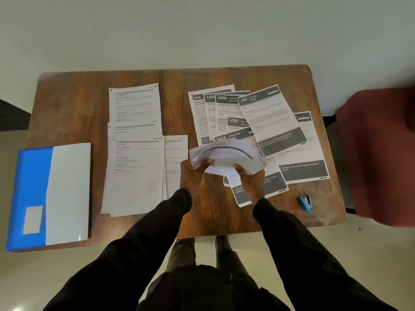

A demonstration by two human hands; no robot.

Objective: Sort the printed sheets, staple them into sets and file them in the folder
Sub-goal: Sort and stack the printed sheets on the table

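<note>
2-handed, holding a curled stack of printed sheets (pixel 226 154) just above the worktop (pixel 74 102), near its front middle. Gripping with left hand (pixel 192 176) at the stack's left end, fingers curled round it; gripping with right hand (pixel 252 182) at the right end likewise. Seeing plain-text sheets (pixel 134 158) lying overlapped and flat on the worktop, left of the hands. Seeing dark-banner sheets (pixel 258 117) lying fanned behind and right of the hands, with 2946, 1426, 2659 and 3791 showing. Noting blue folder (pixel 31 194) lying at the left front corner, white leaf (pixel 67 191) covering its right part. Noting blue stapler (pixel 305 203) lying near the right front corner, apart from the papers. Getting a blurred maroon shape (pixel 381 158) at far right; cannot tell what.
</note>
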